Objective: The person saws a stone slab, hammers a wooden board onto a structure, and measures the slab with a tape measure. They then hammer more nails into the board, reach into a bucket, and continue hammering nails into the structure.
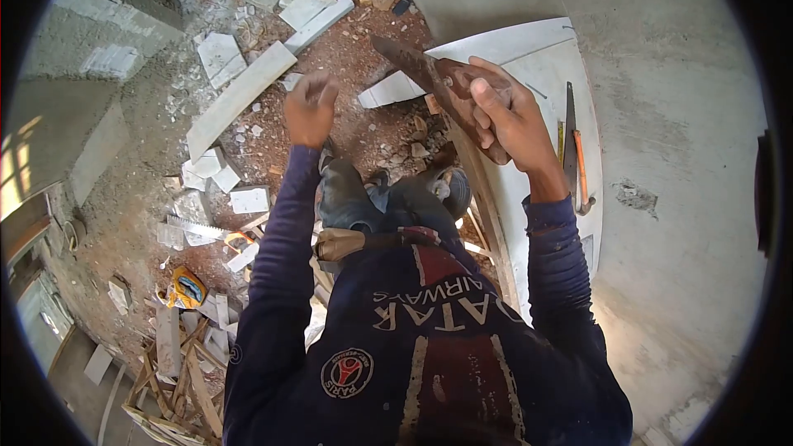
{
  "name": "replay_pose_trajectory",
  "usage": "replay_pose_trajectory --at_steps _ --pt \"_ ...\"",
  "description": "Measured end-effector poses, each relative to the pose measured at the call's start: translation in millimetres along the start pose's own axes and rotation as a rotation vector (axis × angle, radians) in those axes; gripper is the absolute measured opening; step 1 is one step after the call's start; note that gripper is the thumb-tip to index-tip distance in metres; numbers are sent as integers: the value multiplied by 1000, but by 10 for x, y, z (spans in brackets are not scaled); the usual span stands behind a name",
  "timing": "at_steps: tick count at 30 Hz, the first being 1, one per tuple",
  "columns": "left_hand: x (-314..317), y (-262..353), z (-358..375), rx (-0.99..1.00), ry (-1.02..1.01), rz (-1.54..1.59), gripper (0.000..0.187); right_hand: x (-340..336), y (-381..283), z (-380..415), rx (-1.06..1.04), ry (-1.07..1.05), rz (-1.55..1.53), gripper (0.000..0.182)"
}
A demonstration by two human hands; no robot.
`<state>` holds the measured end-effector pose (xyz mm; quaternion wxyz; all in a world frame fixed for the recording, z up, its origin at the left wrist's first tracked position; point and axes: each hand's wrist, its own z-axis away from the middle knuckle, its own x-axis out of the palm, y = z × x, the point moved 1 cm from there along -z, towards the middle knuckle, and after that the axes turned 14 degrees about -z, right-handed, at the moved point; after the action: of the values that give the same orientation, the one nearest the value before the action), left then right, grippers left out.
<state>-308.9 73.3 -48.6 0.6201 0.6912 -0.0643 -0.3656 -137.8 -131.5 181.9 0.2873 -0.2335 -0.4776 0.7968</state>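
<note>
My right hand (516,120) is wrapped round the brown handle of what looks like a handsaw (409,62), its thumb raised along the near side. The dark, rusty-looking blade tapers away to the upper left, over the rubble and the corner of a white board (533,223). My left hand (310,109) hovers above the floor, its fingers curled in and nothing visible in them. On the white board, right of my right hand, lie a second saw blade (570,128), a hammer with an orange handle (580,161) and a narrow yellow strip (561,142).
A wooden beam (487,206) runs along the board's left edge. Broken white slabs (239,99) and reddish rubble cover the floor to the left. A saw with an orange handle (198,227), a yellow bag (187,287) and scrap wood (194,372) lie lower left. Concrete floor (661,116) extends right.
</note>
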Motion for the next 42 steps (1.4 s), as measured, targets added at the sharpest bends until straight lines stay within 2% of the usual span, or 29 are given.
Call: replay_pose_trajectory --at_steps 2,4,6,10,11,12,14,15,17,20,21,25,27,30,32,34,35,37,39,40,42 --pt "55 481 -333 58 -25 87 38 50 -9 1 30 33 -21 57" --pt "246 763 -696 198 -104 68 39 97 -29 5 15 66 -58 56" --pt "499 1102 -998 329 -246 76 49 52 -21 -9 33 36 -1 56" --pt "1071 1781 -1317 457 -652 -194 90 31 -75 -61 94 -32 25 56" --pt "1249 1878 -1347 477 -763 -250 101 -7 -11 -96 11 -53 77 57" --pt "1426 1954 -1367 497 -879 -306 113 -10 -11 -94 19 -50 75 57" --pt "1807 1976 -1350 587 -1039 -419 129 22 -54 -75 41 -16 64 59" --pt "1947 1983 -1336 580 -1037 -419 129 39 -58 -66 52 -7 -13 62" --pt "2164 1945 -1185 548 -1225 -511 142 41 -135 -85 98 -10 -5 63" --pt "2156 1919 -1100 565 -1203 -546 147 82 -185 -69 134 -2 19 63" --pt "2135 1815 -1141 525 -1194 -340 147 95 -178 -58 115 -3 51 62" --pt "2199 1710 -1107 450 -1216 -316 145 115 -98 69 68 23 -12 56" --pt "2217 1694 -1113 470 -1183 -295 145 150 -233 220 44 -24 123 56" --pt "2269 1676 -1098 448 -1207 -291 145 -58 -571 576 127 69 66 60" --pt "2285 1681 -1026 453 -1206 -300 146 -231 -1047 839 273 52 347 64" --pt "2285 1677 -1079 462 -1186 -333 147 -215 -1309 1052 247 70 488 64" --pt "2271 1690 -1081 450 -1203 -322 146 -172 -1361 1071 261 75 486 64" --pt "2240 1734 -1079 422 -1257 -328 144 -116 -1417 1066 224 202 261 64" --pt "2244 1744 -1089 422 -1251 -347 143 -12 -1124 869 283 353 204 59" --pt "2255 1774 -1068 446 -1239 -363 143 -218 -955 623 153 -133 681 52" --pt "2231 1785 -1080 433 -1245 -373 143 3 -362 193 -90 -99 678 42"
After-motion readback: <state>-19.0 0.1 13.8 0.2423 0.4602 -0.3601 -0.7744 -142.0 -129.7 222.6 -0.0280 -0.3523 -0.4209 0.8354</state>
